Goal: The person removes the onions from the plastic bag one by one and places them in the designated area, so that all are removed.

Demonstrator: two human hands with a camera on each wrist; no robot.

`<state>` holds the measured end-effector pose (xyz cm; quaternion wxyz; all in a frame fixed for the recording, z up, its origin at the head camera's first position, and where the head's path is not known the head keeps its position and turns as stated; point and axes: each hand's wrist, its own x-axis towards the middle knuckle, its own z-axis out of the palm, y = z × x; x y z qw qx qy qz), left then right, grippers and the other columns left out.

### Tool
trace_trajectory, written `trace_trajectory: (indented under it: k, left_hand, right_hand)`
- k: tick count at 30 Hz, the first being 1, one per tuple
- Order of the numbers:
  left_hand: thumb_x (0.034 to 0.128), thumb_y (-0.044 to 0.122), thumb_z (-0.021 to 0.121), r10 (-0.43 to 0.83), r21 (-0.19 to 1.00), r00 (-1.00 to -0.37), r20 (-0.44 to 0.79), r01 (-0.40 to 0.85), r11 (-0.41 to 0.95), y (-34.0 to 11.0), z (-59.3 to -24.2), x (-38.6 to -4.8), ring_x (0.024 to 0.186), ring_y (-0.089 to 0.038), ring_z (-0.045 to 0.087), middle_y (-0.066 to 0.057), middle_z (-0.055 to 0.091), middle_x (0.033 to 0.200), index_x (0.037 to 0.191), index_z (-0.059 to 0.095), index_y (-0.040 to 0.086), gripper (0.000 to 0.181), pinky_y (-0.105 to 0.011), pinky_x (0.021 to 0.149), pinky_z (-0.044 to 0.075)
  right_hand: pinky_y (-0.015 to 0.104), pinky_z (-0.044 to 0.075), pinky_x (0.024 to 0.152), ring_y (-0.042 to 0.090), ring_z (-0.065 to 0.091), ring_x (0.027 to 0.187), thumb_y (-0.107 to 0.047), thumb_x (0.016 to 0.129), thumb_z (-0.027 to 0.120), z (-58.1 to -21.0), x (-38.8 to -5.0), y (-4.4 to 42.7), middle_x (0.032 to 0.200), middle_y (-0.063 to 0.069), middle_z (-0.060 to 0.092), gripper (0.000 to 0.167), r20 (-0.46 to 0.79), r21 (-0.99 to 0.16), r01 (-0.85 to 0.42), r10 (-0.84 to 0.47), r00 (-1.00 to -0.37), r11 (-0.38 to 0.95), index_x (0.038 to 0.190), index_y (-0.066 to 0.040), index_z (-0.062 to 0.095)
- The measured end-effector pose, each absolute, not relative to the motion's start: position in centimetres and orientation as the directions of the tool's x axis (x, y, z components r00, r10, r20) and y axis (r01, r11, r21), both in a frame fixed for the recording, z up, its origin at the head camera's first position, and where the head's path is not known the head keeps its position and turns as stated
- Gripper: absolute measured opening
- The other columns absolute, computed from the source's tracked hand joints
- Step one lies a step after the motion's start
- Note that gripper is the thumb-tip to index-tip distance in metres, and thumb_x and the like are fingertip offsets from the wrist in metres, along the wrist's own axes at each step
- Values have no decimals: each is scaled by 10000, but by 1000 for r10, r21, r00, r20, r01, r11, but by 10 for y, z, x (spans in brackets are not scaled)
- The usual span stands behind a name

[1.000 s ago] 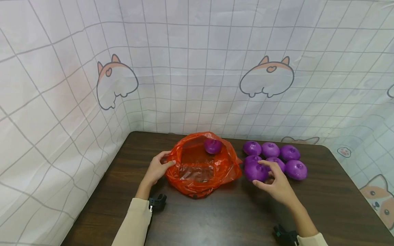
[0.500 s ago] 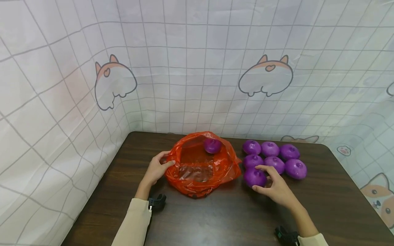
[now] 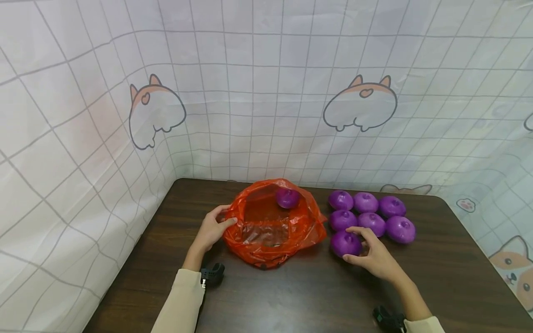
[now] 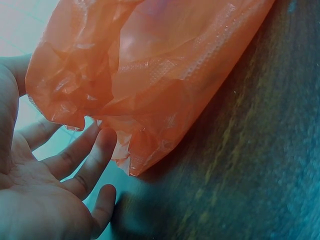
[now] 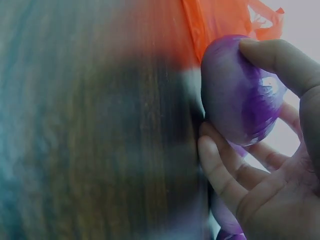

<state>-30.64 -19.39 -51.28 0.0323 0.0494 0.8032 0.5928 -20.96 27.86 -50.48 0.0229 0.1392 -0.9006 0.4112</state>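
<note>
In the head view my right hand (image 3: pixel 376 254) holds a shiny purple onion (image 3: pixel 344 244) between thumb and fingers, at the near left corner of a group of similar onions. The right wrist view shows the thumb on one side of this onion (image 5: pixel 235 95) and fingers around the other, low by the tabletop. My left hand (image 3: pixel 211 230) pinches the left rim of a red plastic bag (image 3: pixel 266 256), thumb over the edge and fingers outside. The bag's mouth is spread wide. Inside it, toward the back, lies another purple onion (image 3: pixel 287 198).
Several more purple onions (image 3: pixel 400 229) stand in loose rows at the right back of the dark wooden table (image 3: pixel 283 296). A white gridded curtain (image 3: pixel 266 106) with dog drawings hangs behind the table and along its sides.
My right hand has brought its onion lower and slightly nearer to me, uncovering the onion behind it. The left hand and the bag stay where they were.
</note>
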Motion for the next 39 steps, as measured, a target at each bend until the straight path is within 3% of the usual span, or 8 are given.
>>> trace_trajectory:
  k: [6, 18, 39]
  left_hand:
    - [956, 201, 725, 122, 957, -993, 12, 47, 285, -194, -513, -308, 1135, -333, 605, -173, 599, 1380, 1421, 577, 118, 494, -328, 840, 597]
    - [965, 201, 714, 121, 955, -993, 10, 45, 294, -193, -512, -307, 1172, -340, 593, -188, 581, 1408, 1453, 544, 96, 528, -363, 877, 592]
    - [956, 193, 726, 120, 960, -993, 14, 47, 276, -193, -513, -305, 1121, -316, 592, -180, 597, 1377, 1439, 561, 102, 518, -308, 822, 582]
  right_hand:
    - [314, 574, 798, 367, 556, 1141, -299, 836, 858, -506, -210, 282, 1376, 148, 507, 678, 146, -729, -266, -236, -961, 630, 1405, -172, 512]
    - [445, 574, 857, 467, 548, 1219, -274, 855, 840, -509, -212, 286, 1416, 208, 485, 683, 135, -738, -273, -261, -956, 618, 1419, -125, 486]
    - [337, 568, 821, 416, 552, 1155, -284, 847, 847, -511, -214, 286, 1389, 222, 465, 693, 131, -720, -275, -264, -956, 638, 1417, -125, 487]
